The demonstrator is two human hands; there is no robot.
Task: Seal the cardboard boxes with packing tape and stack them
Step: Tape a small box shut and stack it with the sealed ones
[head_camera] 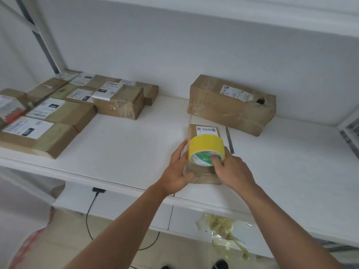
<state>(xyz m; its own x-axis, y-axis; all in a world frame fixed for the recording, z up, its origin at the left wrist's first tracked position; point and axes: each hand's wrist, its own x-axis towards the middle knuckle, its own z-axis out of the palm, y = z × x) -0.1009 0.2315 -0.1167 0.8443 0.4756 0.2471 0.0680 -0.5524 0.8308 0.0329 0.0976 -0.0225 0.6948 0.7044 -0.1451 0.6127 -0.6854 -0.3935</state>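
1. Looking down from the head view: a small cardboard box [204, 152] on the white shelf [126, 144], near its front edge, with a white label at the far end.
2. Pressed on top of that box, a roll of yellow packing tape [206, 149], standing on its rim.
3. Left hand [179, 167] gripping the box's left side, thumb curled onto the near top edge, fingers lying along the side wall.
4. Right hand [231, 171] holding the roll, one finger hooked into the core, the others curled round the near side; cannot tell whether a free strip is already stuck down.
5. Just right of the box, a slim utility knife [229, 140] lying flat, not touching it.
6. Further back to the right, a larger taped box [232, 104]; well apart to the left, a cluster of labelled boxes [64, 105], side by side, hardly stacked yet.
7. Below the shelf front, a wad of crumpled used tape [223, 228] and a black cable [91, 216].
8. Risks, as judgement: a light box skidding toward the front edge if the roll is pulled harder than the left hand braces; tape wrinkling or running off the seam if the roll tilts; the knife getting knocked off the shelf by a sweeping right wrist.
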